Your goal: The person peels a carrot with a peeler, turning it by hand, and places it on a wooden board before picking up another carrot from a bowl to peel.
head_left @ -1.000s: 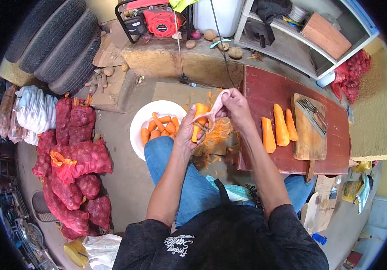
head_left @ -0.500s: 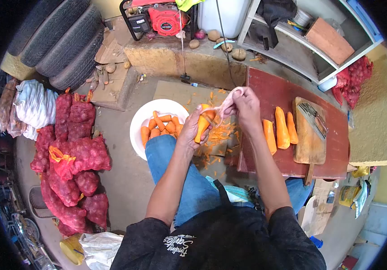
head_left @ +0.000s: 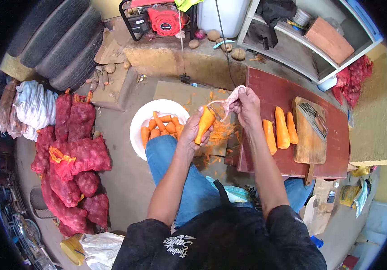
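A peeled-looking orange carrot [head_left: 206, 122] is wrapped in the fingers of my left hand [head_left: 192, 129], its thick end pointing up and away. My right hand [head_left: 246, 107] is closed on a pale pink peeler [head_left: 225, 104], whose forked head is beside the carrot's thick end. Under both hands, orange peelings [head_left: 220, 134] are scattered over cardboard on the floor. Left of my left hand, a white basin [head_left: 140, 118] holds several carrots [head_left: 159, 123]. Three larger peeled carrots [head_left: 282, 130] lie on the red table to the right of my right hand.
A wooden chopping board [head_left: 308, 152] with knives [head_left: 316, 120] rests on the red table [head_left: 256, 90]. Red net sacks of onions [head_left: 83, 155] are piled on the left floor. Stacked tyres [head_left: 63, 40], a red generator [head_left: 166, 22] and a shelf [head_left: 288, 38] stand at the back.
The peeler has come off the carrot's side and shifted slightly toward its thick end. More of the carrot shows now, while my left hand has barely moved.
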`<state>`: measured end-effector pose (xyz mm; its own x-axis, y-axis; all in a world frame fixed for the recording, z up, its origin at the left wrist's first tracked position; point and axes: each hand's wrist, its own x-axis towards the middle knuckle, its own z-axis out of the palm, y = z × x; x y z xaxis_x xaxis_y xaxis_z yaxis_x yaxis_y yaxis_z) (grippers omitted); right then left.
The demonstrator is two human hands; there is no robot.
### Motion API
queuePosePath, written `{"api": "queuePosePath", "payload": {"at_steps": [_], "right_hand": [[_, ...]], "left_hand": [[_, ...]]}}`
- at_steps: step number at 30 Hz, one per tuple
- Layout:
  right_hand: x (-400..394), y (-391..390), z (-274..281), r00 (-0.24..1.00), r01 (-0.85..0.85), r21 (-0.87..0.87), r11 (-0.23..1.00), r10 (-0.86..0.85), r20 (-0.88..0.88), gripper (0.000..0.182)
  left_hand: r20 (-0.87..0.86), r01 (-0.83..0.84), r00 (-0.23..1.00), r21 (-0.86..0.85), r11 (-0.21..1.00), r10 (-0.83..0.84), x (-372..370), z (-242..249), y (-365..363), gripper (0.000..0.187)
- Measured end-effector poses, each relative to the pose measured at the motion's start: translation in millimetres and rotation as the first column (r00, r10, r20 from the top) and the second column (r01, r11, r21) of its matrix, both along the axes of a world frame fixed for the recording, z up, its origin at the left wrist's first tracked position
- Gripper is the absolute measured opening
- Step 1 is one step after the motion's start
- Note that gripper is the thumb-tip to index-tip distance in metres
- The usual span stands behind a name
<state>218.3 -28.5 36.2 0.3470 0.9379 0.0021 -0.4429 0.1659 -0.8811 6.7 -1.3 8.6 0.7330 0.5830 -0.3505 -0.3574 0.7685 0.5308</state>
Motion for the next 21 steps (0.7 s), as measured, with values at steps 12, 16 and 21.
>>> {"api": "queuePosePath", "payload": {"at_steps": [12,16,21], "right_hand": [[18,4,-27,0.976,0.004,-0.014,1.000,-0.007,-0.216,0.021],[63,2,-39,0.973,0.208,0.193,0.959,-0.183,-0.138,0.023],[26,-13,16,0.997,0.045,0.064,0.997,-0.042,-0.059,0.024]], "left_hand": [[-0.092,0.012,0.996,0.155,0.988,0.002,1,12,-7,0.039],[0.053,-0.024,0.998,0.084,0.996,0.019,-16,14,-7,0.041],[0.063,-0.122,0.991,0.038,0.992,0.120,-7,2,-2,0.040]]}}
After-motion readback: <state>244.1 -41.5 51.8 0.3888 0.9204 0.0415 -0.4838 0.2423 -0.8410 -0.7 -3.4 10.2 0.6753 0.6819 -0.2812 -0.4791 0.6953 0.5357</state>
